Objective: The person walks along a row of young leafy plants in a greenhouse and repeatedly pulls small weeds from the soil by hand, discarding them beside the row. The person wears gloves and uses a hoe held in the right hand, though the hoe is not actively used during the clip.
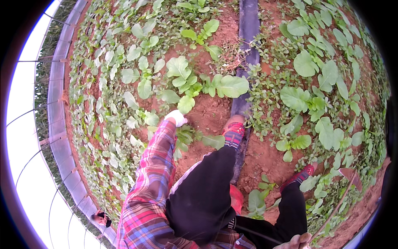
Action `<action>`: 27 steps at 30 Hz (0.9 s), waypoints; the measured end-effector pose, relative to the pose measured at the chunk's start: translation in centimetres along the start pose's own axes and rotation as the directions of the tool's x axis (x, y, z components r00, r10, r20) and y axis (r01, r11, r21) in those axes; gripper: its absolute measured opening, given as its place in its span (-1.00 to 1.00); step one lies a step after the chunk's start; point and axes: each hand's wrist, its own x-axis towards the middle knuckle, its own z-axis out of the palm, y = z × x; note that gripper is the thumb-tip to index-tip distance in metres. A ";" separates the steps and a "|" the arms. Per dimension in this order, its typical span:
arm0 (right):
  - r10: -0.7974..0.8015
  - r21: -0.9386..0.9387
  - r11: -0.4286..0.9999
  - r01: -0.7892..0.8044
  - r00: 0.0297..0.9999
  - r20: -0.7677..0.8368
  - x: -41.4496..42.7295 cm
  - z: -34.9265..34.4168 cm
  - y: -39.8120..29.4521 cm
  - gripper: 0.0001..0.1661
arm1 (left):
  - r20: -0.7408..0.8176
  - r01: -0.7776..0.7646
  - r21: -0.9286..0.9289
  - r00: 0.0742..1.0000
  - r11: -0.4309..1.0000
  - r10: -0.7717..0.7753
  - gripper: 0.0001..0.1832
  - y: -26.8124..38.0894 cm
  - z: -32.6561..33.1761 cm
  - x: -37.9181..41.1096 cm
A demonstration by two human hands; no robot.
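My left hand (176,118), in a white glove, is low over the soil among leafy green seedlings (186,84). Its fingers point right and are partly hidden, so whether they grip anything cannot be told. Low leaves (186,137) lie just below it. At the bottom right edge my right hand (293,242) is closed around the thin handle of a hoe (329,214). The hoe's metal blade (351,178) rests up and to the right, over the plants.
A dark strip (248,28) runs between the planted rows, with dry roots (231,57) beside it. My shoes (233,133) stand on the strip and on red soil. Small weeds (264,102) grow thickly. Clear plastic sheeting (57,93) edges the left; a person (101,218) is far off lower left.
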 end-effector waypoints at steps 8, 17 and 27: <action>-0.002 0.018 1.000 0.002 1.000 -0.012 -0.1 -0.1 0.1 -0.74 | 0.061 0.174 0.067 0.982 0.982 -0.178 -0.48 2.0 0.5 -0.3; 0.021 0.024 1.000 -0.020 1.000 -0.008 -0.1 0.1 -0.1 -0.75 | 0.144 0.170 0.036 0.974 0.985 -0.174 -0.51 -1.2 2.6 1.6; 0.006 0.019 1.000 -0.005 1.000 -0.029 -0.1 0.1 0.0 -0.76 | -0.176 0.189 -0.154 0.961 0.970 -0.215 -0.67 -1.4 0.4 0.5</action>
